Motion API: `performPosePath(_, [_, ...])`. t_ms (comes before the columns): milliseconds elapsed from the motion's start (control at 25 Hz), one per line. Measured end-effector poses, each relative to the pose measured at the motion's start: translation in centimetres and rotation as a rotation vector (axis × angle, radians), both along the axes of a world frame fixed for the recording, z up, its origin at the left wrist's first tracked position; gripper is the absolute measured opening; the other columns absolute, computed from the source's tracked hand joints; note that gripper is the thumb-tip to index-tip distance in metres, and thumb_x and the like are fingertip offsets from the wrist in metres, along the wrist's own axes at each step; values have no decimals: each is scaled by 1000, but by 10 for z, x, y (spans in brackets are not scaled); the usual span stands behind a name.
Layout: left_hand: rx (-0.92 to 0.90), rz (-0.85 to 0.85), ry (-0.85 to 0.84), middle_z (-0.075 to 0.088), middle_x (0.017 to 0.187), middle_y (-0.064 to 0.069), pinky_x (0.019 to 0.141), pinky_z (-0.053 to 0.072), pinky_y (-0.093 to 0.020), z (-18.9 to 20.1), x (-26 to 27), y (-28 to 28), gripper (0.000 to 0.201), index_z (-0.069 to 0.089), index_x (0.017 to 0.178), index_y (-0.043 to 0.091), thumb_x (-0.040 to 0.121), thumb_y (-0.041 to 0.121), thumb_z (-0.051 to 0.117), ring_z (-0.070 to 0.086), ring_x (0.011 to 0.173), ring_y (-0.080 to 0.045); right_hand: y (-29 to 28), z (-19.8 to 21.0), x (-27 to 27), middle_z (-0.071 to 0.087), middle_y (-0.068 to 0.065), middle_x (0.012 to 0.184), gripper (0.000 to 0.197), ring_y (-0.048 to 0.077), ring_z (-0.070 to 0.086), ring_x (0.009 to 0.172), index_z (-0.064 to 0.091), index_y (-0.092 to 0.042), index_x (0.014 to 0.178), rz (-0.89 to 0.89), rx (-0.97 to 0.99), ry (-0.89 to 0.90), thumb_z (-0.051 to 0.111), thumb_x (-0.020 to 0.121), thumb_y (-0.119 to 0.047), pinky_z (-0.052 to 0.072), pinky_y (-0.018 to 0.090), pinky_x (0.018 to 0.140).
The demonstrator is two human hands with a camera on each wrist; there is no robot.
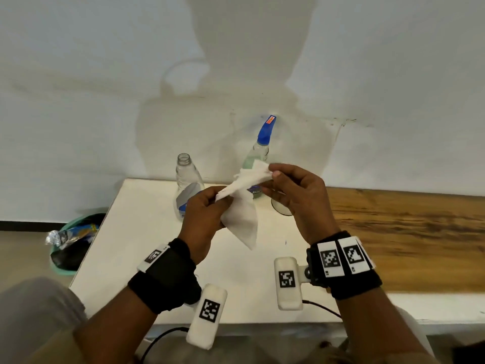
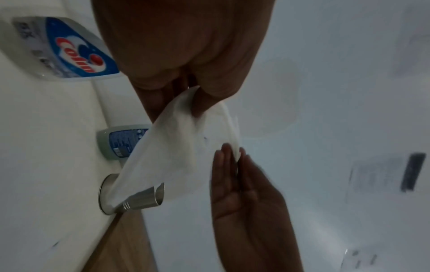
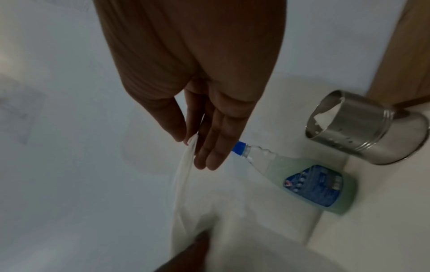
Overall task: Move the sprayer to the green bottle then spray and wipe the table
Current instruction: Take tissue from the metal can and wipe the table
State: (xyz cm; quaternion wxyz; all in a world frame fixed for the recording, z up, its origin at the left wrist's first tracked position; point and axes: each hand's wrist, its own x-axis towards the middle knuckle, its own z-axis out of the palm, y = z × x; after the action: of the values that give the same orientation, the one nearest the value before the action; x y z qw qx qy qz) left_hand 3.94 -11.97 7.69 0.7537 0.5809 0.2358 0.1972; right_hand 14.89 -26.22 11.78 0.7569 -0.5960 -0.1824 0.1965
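The sprayer (image 1: 265,132) sits on the green bottle (image 1: 256,158) at the back of the white table (image 1: 136,232), beside an uncapped clear bottle (image 1: 186,185). Above the table, 2 hands stretch a white tissue (image 1: 242,206) — the left hand (image 1: 203,219) pinches its lower part, the right hand (image 1: 296,195) its upper corner. A steel cup (image 3: 363,128) stands near.

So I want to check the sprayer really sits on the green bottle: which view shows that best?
The head view: the blue sprayer stands on the green bottle. The right wrist view shows only a blue collar behind the right hand; the left wrist view shows just the base.
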Motion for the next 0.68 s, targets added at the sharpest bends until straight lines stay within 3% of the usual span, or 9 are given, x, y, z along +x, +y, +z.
performPosePath(240, [-165,115,-63,72,88,5,75,56,-27,-19,-6,17,25,66,97,12,88,-6,50,65,87,-14,-5,-57,-30,74,19,90,13,30,72,82,72,-3,98,11,-295,8,69,87,-8,59,51,86])
performPosePath(360, [-226,121,-89,72,89,3,70,58,-22,-27,-5,20,27,65,94,12,89,-8,48,67,86,-13,1,-70,-33,76,1,89,10,22,73,81,74,-18,94,-143,-515,-170,72,85,-22,60,42,81])
performPosePath(440, [-253,126,-94,72,86,4,69,58,-21,-31,-1,19,28,65,92,12,89,-9,47,67,83,-12,7,-75,-34,74,-3,96,18,20,72,88,71,-23,101,-236,-513,-203,68,87,-33,60,40,80])
performPosePath(560, [-391,91,-99,68,97,-3,74,59,-24,-38,5,12,25,63,97,13,92,-4,45,66,91,-18,22,-83,-35,66,4,120,45,27,67,107,57,-22,127,-70,-379,173,65,87,-43,60,43,86])
performPosePath(680, [-435,25,-31,66,108,-8,80,58,-29,-45,5,10,26,62,102,14,92,-3,46,65,97,-22,33,-94,-34,66,12,123,46,29,67,107,55,-8,130,71,-131,497,68,88,-22,60,40,84])
